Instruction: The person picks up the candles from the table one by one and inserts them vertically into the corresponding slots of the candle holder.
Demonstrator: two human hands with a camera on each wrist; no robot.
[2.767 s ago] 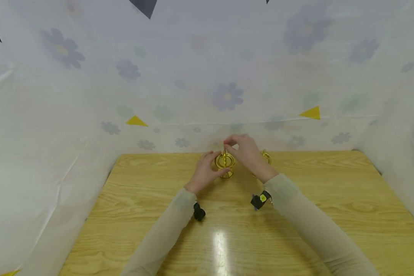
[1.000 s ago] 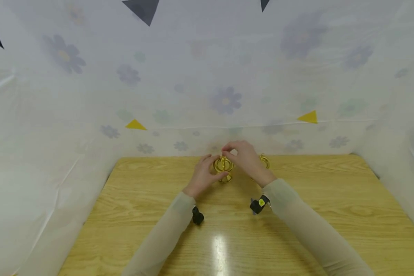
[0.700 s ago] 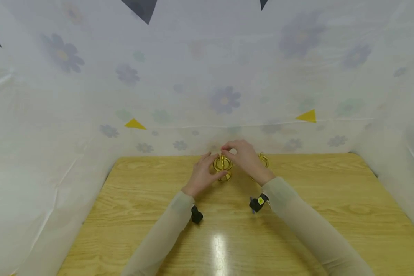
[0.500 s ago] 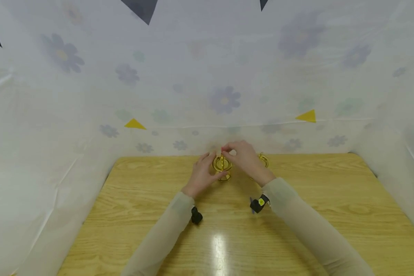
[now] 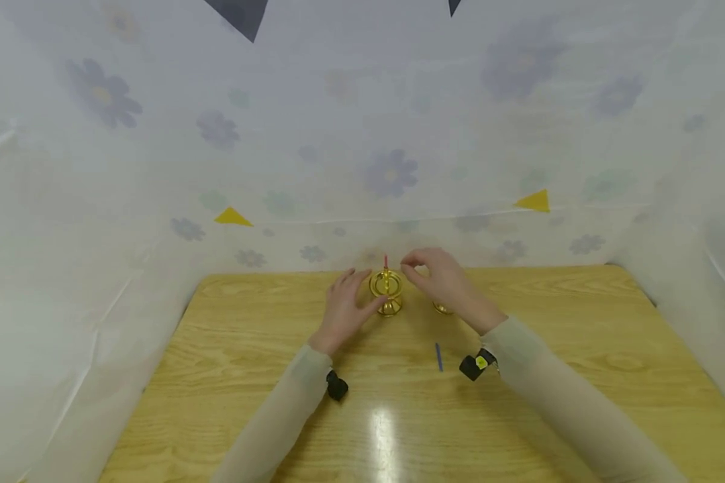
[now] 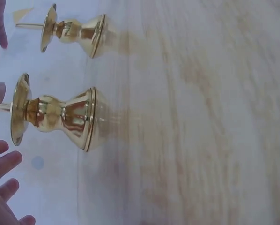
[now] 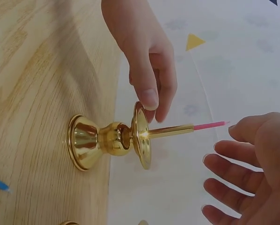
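A pale sheet printed with faded flowers and yellow triangles curtains a light wood-grain table [image 5: 580,376]. Near its far edge stands a polished brass candlestick with a flared round base and a wide drip dish [image 5: 387,292], a thin pink candle [image 7: 210,125] upright in its socket. The left hand [image 5: 343,310] steadies the holder: in the right wrist view its thumb and a finger curl onto the rim of the dish, pinching it lightly. The right hand [image 5: 444,282] hangs just beside the candle tip, fingers apart and relaxed, touching nothing.

A second brass candlestick of the same shape [image 6: 72,30] stands just beyond, mostly hidden behind the right hand in the head view; whether its socket holds anything I cannot tell. A short blue stick, probably another candle [image 5: 438,356], lies flat on the table near the right wrist.

The step in hand looks like seating the pink candle, which appears done. The next move would likely call for picking up the blue stick in a fine fingertip pinch and bringing it upright over the second holder.
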